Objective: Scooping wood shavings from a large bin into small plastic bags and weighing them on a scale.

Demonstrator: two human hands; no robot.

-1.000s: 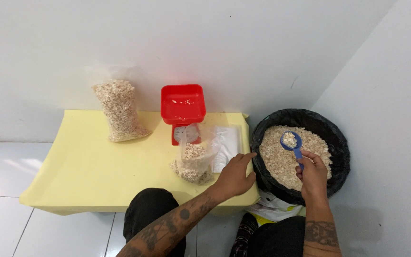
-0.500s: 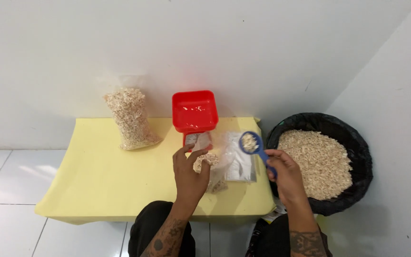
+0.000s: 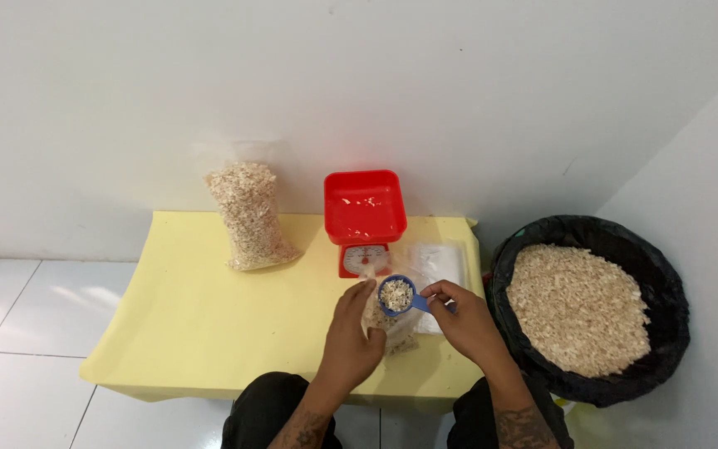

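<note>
Head view: your right hand (image 3: 467,320) pinches the blue scoop (image 3: 397,295) directly above the small bag (image 3: 388,324) your left hand (image 3: 349,341) holds open.

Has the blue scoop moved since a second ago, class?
Yes. The blue scoop has left the black tub and now sits leftward, over the clear bag before the red scale.
</note>
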